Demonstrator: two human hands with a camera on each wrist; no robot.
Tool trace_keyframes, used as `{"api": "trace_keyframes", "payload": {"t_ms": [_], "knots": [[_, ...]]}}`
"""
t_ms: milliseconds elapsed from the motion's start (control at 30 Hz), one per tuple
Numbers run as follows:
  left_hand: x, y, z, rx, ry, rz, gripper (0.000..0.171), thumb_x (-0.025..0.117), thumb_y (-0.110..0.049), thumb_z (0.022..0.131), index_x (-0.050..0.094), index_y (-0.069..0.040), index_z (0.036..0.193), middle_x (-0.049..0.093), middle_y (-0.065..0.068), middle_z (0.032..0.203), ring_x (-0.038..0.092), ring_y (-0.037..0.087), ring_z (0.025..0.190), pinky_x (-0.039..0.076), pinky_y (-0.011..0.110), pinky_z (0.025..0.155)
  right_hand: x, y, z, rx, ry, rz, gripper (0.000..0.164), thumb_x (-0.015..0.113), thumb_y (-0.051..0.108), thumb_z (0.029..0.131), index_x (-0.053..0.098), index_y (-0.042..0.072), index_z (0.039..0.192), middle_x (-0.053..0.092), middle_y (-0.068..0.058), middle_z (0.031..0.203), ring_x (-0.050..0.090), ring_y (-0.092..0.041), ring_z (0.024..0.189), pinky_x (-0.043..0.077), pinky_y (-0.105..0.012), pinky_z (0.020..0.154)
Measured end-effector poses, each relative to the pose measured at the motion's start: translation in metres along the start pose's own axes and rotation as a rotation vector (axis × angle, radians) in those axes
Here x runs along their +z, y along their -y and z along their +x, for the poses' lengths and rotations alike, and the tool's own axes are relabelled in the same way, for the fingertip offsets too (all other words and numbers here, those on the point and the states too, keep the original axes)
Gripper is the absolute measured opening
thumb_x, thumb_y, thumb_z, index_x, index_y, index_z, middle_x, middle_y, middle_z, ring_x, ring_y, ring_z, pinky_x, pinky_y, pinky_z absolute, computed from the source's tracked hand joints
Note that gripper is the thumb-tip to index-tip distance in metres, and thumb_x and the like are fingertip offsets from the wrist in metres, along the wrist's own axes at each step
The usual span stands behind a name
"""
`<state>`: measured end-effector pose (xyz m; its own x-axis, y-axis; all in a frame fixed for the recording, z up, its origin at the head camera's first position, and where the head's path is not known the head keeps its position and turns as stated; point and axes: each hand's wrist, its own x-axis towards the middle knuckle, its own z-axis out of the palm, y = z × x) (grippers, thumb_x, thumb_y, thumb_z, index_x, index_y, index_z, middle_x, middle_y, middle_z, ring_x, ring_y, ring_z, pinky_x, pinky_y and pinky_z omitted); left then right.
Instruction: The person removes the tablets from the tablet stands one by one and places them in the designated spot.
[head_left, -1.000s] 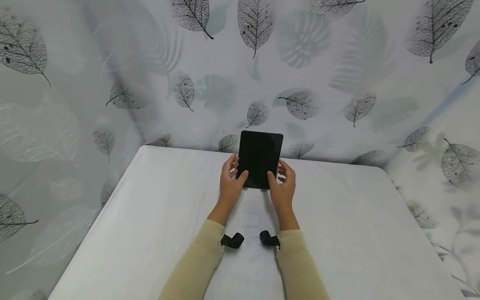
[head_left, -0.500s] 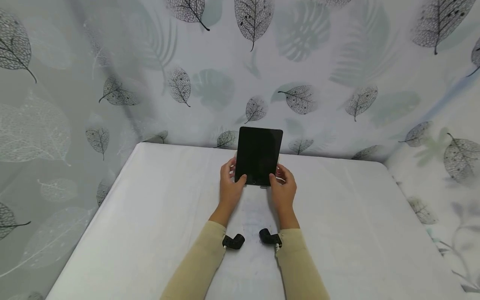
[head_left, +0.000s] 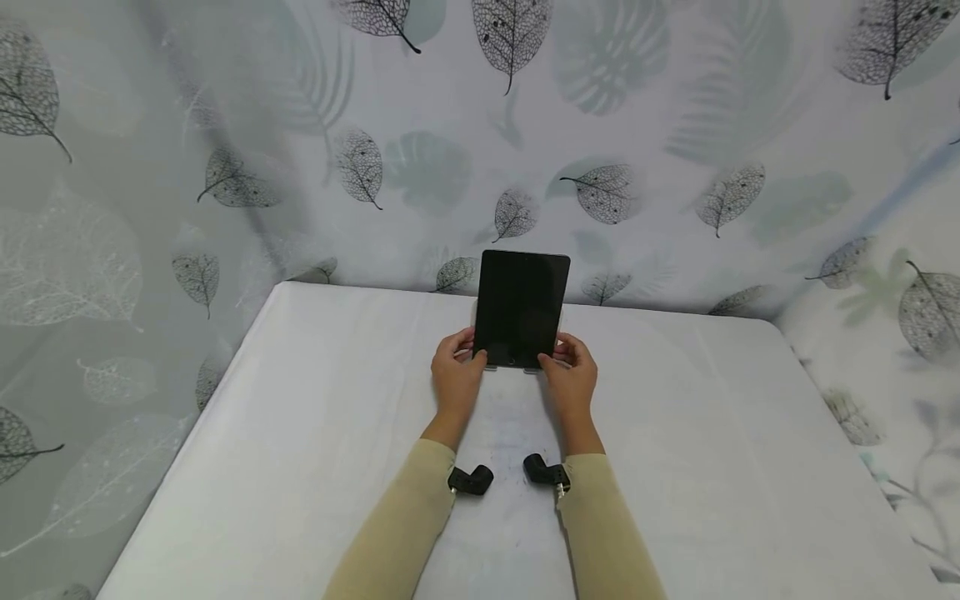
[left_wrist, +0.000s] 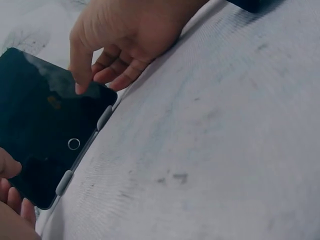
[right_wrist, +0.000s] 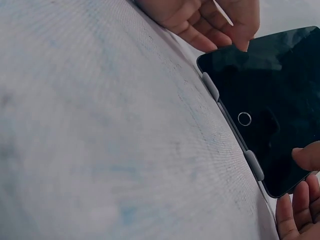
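A black-screened tablet leans upright near the far edge of the table, its round home button at the bottom. Two small grey lips of a stand show along its lower edge; the rest of the stand is mostly hidden behind. My left hand holds the lower left corner, thumb on the front and fingers at the side edge. At the lower right corner my right hand does the same. Both thumbs touch the screen in the left wrist view, near the tablet's corners.
A white cloth covers the table. Leaf-patterned curtains hang behind it and at both sides, close to the tablet's back. A black wrist camera sits at each sleeve cuff.
Both thumbs have slid down and outward on the screen, toward the tablet's lower corners. The tablet stays at nearly the same place, and the head view has shifted slightly.
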<state>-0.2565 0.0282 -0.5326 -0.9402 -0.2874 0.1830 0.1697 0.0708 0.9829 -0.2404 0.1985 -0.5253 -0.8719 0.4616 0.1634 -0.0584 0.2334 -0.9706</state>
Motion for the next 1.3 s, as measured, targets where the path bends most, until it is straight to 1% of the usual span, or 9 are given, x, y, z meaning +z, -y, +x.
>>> {"api": "trace_keyframes", "payload": {"t_ms": [100,267,367,500,633,833,967,1133,1300], "knots": [[0.002,0.002,0.001,-0.008,-0.029,0.009,0.037,0.076,0.001,0.083,0.076,-0.008,0.119,0.072,0.009,0.111,0.067,0.022,0.104,0.06,0.034,0.092,0.0,0.002,0.0,0.033,0.002,-0.037,0.044,0.079,-0.001,0.083,0.065,0.0,0.124,0.061,-0.02,0.108,0.059,-0.026,0.097,0.047,-0.009,0.079],[0.004,0.004,0.002,-0.03,-0.072,-0.016,0.033,0.077,0.002,0.084,0.078,-0.007,0.116,0.074,0.009,0.109,0.07,0.021,0.101,0.061,0.027,0.088,0.003,0.004,0.0,0.039,-0.001,-0.097,0.049,0.082,0.0,0.08,0.062,-0.001,0.125,0.059,-0.018,0.107,0.059,-0.029,0.099,0.047,-0.025,0.086],[0.003,0.004,0.001,-0.04,-0.083,-0.033,0.033,0.076,0.003,0.084,0.078,-0.008,0.115,0.075,0.009,0.109,0.07,0.021,0.101,0.061,0.025,0.087,0.006,0.002,0.0,0.032,-0.008,-0.124,0.048,0.08,0.0,0.081,0.061,0.0,0.124,0.059,-0.016,0.107,0.059,-0.028,0.099,0.047,-0.028,0.087],[0.003,0.002,0.0,-0.037,-0.082,-0.041,0.03,0.077,-0.001,0.086,0.078,-0.008,0.115,0.075,0.009,0.11,0.07,0.021,0.101,0.061,0.024,0.086,0.008,-0.001,0.0,0.001,-0.027,-0.117,0.043,0.079,-0.002,0.082,0.061,-0.001,0.122,0.058,-0.016,0.105,0.058,-0.028,0.097,0.046,-0.027,0.086],[0.003,0.0,0.0,-0.033,-0.074,-0.059,0.028,0.077,-0.005,0.087,0.078,-0.008,0.115,0.075,0.009,0.111,0.07,0.021,0.101,0.061,0.024,0.087,0.008,-0.001,0.001,-0.033,-0.034,-0.085,0.042,0.078,-0.005,0.082,0.06,-0.002,0.12,0.056,-0.018,0.104,0.057,-0.03,0.096,0.044,-0.025,0.085],[0.003,0.001,-0.001,-0.069,-0.066,-0.093,0.027,0.077,-0.003,0.088,0.079,-0.011,0.113,0.076,0.008,0.108,0.069,0.018,0.098,0.059,0.019,0.083,0.007,-0.001,0.001,-0.016,-0.019,-0.039,0.042,0.077,-0.007,0.081,0.059,-0.003,0.12,0.058,-0.017,0.106,0.056,-0.027,0.097,0.044,-0.013,0.076],[0.002,0.001,0.0,-0.072,-0.046,-0.139,0.028,0.075,0.0,0.088,0.079,-0.01,0.113,0.076,0.01,0.109,0.068,0.017,0.098,0.057,0.017,0.082,0.005,-0.002,0.002,-0.024,-0.013,0.0,0.041,0.076,-0.008,0.081,0.059,-0.005,0.118,0.059,-0.019,0.107,0.055,-0.024,0.098,0.044,-0.012,0.072],[0.002,-0.001,0.001,-0.055,-0.014,-0.227,0.027,0.075,0.004,0.087,0.079,-0.007,0.112,0.075,0.014,0.11,0.067,0.015,0.097,0.055,0.016,0.08,0.0,-0.004,0.006,-0.033,0.001,0.049,0.04,0.075,-0.01,0.081,0.059,-0.005,0.117,0.062,-0.018,0.109,0.057,-0.019,0.099,0.044,-0.014,0.074],[0.001,-0.002,0.0,-0.059,0.018,-0.298,0.026,0.073,0.007,0.086,0.078,-0.001,0.111,0.074,0.016,0.105,0.066,0.015,0.095,0.053,0.016,0.078,-0.006,-0.004,0.005,-0.008,0.03,0.099,0.042,0.074,-0.012,0.082,0.058,-0.005,0.119,0.062,-0.018,0.111,0.058,-0.015,0.098,0.046,-0.013,0.078]]}}
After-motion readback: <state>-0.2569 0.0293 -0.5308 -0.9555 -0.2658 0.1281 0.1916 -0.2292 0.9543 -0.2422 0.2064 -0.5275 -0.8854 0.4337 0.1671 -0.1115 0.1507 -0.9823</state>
